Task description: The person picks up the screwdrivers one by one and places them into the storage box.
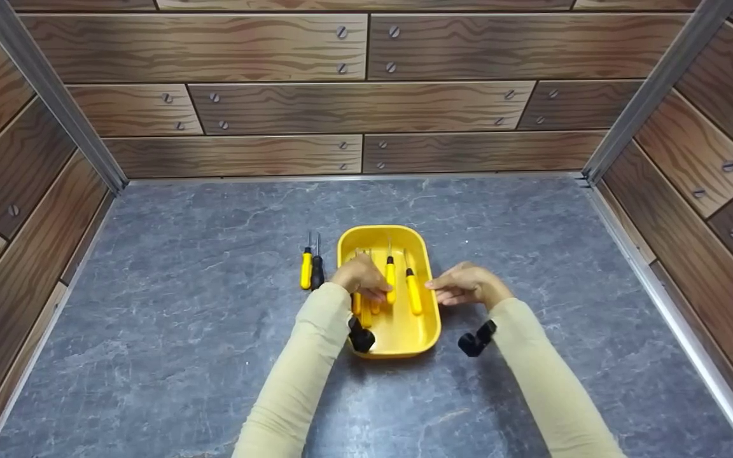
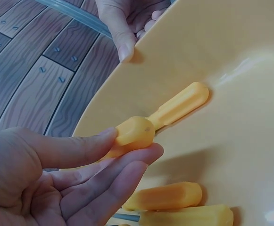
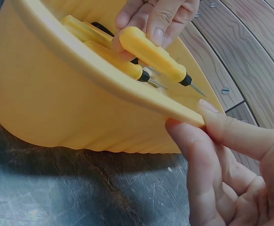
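My left hand (image 1: 361, 277) is over the yellow bin (image 1: 404, 340), pinching a yellow-handled screwdriver (image 3: 151, 54) between thumb and fingers near its handle end. The screwdriver's thin shaft points toward the bin's far end. Another yellow screwdriver (image 1: 413, 292) lies in the bin to its right. Several more yellow-handled screwdrivers (image 2: 188, 216) lie along the bin's left side, partly hidden under my left hand in the head view. At the bin's right wall, my right hand (image 1: 465, 284) pinches the rim between thumb and fingers.
Left of the bin, a yellow screwdriver (image 1: 306, 270) and a black screwdriver (image 1: 317, 273) lie side by side on the grey marbled surface (image 1: 214, 356). Wood-patterned panels (image 1: 277, 108) with metal edge strips enclose the back and both sides.
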Tool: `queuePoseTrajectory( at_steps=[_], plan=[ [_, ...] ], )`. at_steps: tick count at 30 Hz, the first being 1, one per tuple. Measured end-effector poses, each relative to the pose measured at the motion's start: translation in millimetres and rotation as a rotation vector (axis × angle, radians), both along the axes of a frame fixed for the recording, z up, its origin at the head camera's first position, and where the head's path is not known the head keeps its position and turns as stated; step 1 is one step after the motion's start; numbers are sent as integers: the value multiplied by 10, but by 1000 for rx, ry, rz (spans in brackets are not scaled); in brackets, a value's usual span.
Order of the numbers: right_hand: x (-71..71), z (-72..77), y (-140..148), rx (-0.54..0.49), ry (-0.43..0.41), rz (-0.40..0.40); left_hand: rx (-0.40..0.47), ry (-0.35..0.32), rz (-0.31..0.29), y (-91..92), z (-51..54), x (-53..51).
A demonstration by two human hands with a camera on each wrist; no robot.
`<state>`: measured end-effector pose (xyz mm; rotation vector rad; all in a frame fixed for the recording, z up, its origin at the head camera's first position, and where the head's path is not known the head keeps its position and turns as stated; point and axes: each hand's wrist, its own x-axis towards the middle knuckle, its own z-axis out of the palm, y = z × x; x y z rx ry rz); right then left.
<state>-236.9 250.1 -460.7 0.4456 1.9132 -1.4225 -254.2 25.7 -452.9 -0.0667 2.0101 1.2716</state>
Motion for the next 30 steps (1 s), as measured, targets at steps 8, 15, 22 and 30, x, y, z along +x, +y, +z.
queuePoseTrajectory(
  at_steps=[8, 15, 22, 30],
  plan=[
    [-16, -20, 2, -6, -11, 12, -25, -60, -18, 58, -34, -56],
    [-11, -6, -2, 5, -7, 8, -102, -77, -53, 98, -60, -86],
    [8, 18, 4, -10, -5, 23, -126, -85, -26, 169, -437, -276],
    [-27, -21, -1, 16, -16, -7, -175, -91, -7, 192, -372, -260]
  ],
)
